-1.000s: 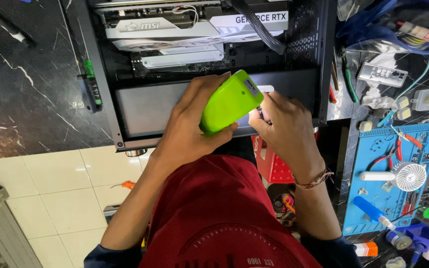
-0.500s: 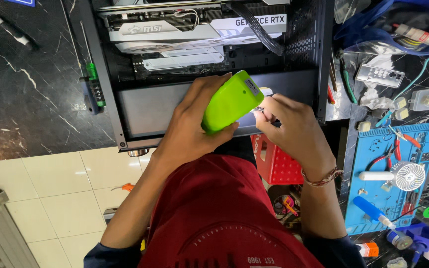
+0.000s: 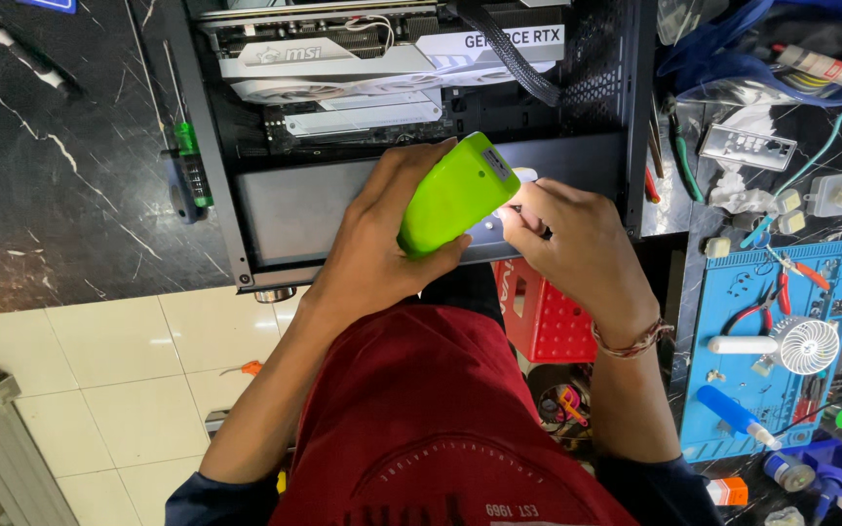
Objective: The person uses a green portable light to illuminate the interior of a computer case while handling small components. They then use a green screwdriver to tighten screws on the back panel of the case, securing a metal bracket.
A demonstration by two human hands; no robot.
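Gripped by left hand, green tool slants toward upper right.

We see our left hand wrapped around a bright green tool, tilted over the edge of an open black computer case. Just beside it, our right hand pinches something small and dark at its fingertips, too small to tell, touching the case's grey panel. Beyond both hands, inside the case, lies a white graphics card. Left of our left hand, a green-handled screwdriver rests on the dark tabletop. Right of our right hand sits a blue work mat with a small white fan. Below it stands a red basket.
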